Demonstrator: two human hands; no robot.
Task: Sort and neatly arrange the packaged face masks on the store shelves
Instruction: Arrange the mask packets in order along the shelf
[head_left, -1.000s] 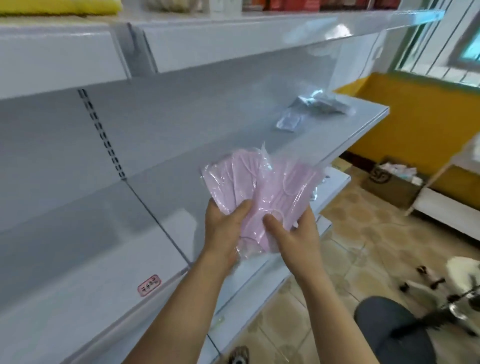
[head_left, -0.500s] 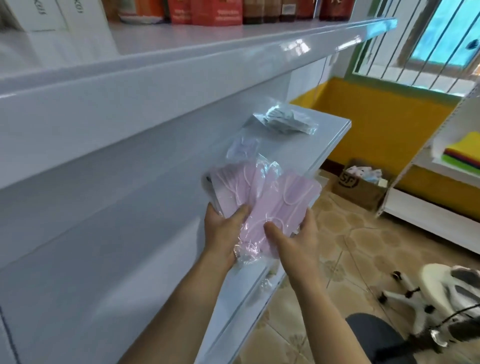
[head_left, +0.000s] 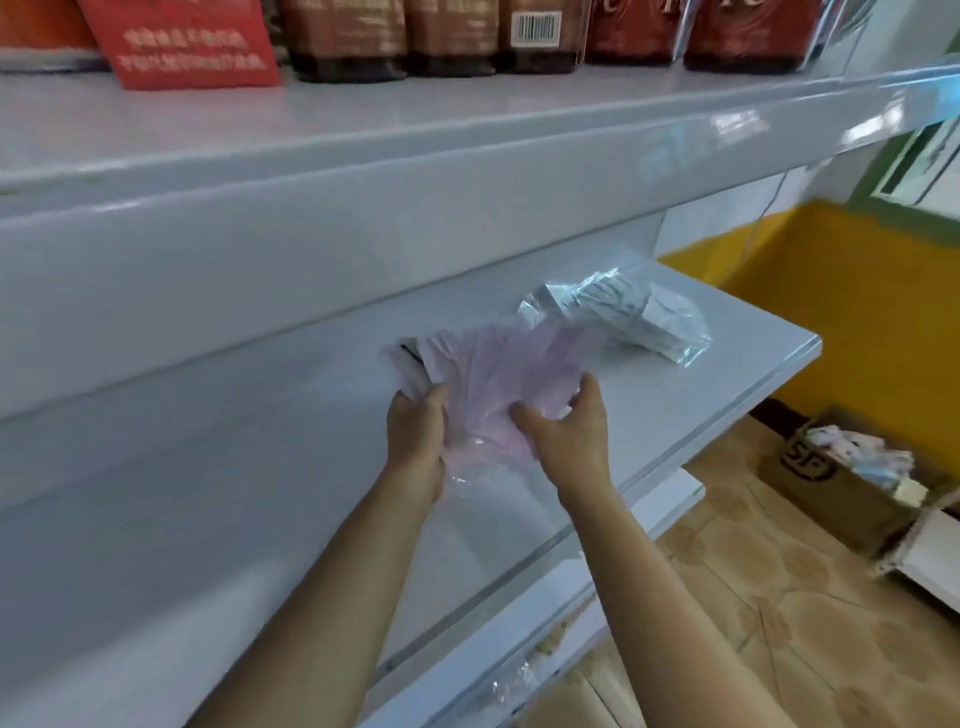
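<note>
The head camera looks down along a run of white store shelving. Both bare forearms reach in from the bottom of the frame, and the two hands meet over the middle shelf (head_left: 727, 374), holding a fanned bunch of pink face mask packs (head_left: 498, 369) in clear plastic wrappers. The packs are blurred, so their count cannot be told.

The left hand (head_left: 418, 431) grips the bunch at its left side, thumb laid on top and fingers hidden underneath. The right hand (head_left: 563, 431) grasps the bunch from the right — thumb pressed onto the pink plastic near the bottom, fingers curled over the right edge. The clear ends of the wrappers hang loose below the hands. Whether the bunch touches the shelf surface or is held just above it cannot be told.

Just beyond the pink packs, towards the far end of the same shelf, lies a loose heap of grey-white mask packs (head_left: 628, 312) in shiny clear wrappers, resting on the shelf near its back panel; the pink fan's upper right corner overlaps its near edge.

The upper shelf (head_left: 467, 135) carries a row of dark brown and red packaged goods (head_left: 452, 36) and a red sign (head_left: 182, 41) with white lettering — too blurred to read.

At the right, on the tiled floor (head_left: 779, 597) beside a yellow wall (head_left: 857, 312), stands an open cardboard box (head_left: 826, 483) with more wrapped packs in it.
</note>
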